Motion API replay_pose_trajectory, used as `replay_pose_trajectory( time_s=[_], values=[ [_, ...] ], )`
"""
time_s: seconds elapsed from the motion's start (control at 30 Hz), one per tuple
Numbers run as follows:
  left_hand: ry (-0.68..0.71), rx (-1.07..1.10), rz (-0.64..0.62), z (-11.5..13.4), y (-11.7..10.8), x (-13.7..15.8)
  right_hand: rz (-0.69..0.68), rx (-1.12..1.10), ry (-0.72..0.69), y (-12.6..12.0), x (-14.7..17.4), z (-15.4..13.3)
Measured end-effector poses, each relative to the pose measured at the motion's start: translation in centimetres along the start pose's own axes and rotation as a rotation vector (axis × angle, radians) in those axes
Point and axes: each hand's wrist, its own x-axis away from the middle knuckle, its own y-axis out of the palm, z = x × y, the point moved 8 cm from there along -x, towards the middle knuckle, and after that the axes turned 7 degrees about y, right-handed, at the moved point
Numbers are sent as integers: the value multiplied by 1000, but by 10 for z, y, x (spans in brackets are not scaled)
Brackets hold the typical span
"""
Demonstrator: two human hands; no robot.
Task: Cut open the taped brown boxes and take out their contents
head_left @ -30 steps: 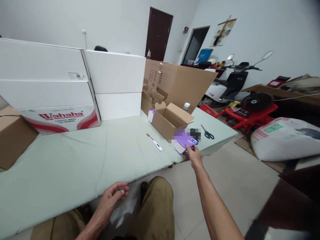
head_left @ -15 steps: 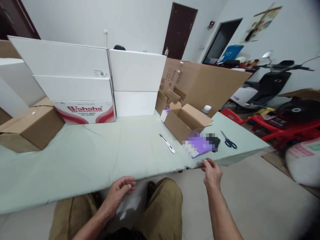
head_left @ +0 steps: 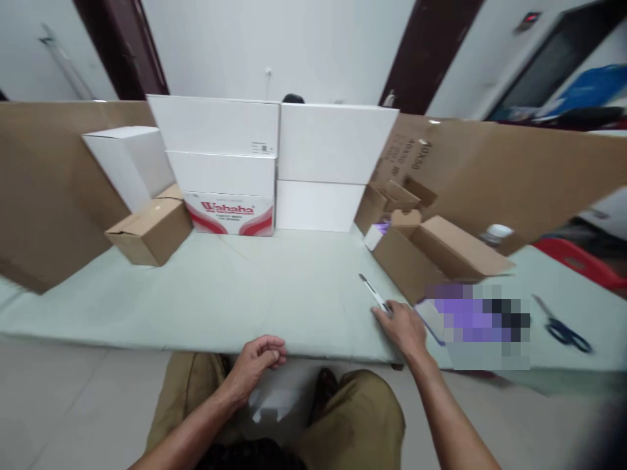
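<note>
A utility knife [head_left: 374, 292] with a white handle lies slantwise on the cloth, its blade pointing away to the left. The fingers of my right hand [head_left: 404, 329] close around the rear of its handle and hide part of it. My left hand [head_left: 257, 365] hovers at the front edge of the table, loosely curled with fingers a little apart and nothing in it. Right of my right hand is a purple packet [head_left: 465, 316], partly blurred out by pixel blocks. Dark-handled scissors [head_left: 563, 329] lie farther right.
An open brown carton [head_left: 406, 261] stands behind the packet, with a white-capped bottle [head_left: 497, 234] beyond. White boxes [head_left: 323, 205], a Wahaha carton [head_left: 230, 214] and a closed brown box [head_left: 149, 228] line the back. Cardboard panels [head_left: 519, 170] border the pale green table [head_left: 206, 294].
The view has turned left. My right hand has moved from the table edge by the packet, forward and left onto the knife handle. My left hand stays near the front edge.
</note>
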Motion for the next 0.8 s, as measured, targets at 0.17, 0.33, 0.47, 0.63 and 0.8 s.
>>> replay_pose_trajectory(
  time_s=[0.17,0.33,0.47,0.63,0.8],
  values=[
    [47,53,86,16,-26,-6,-6,259,-51,23,-11,4],
    [149,46,207,43,-63,-13,-31,108,-60,28,-9,5],
    [315,-109,368,83,-115,-19,-13,22,-109,33,-7,-4],
    [494,-246,681,144,-215,-21,14,-77,-178,43,-9,-11],
    [583,-369,832,170,-266,-21,60,-179,-244,46,3,-36]
  ],
)
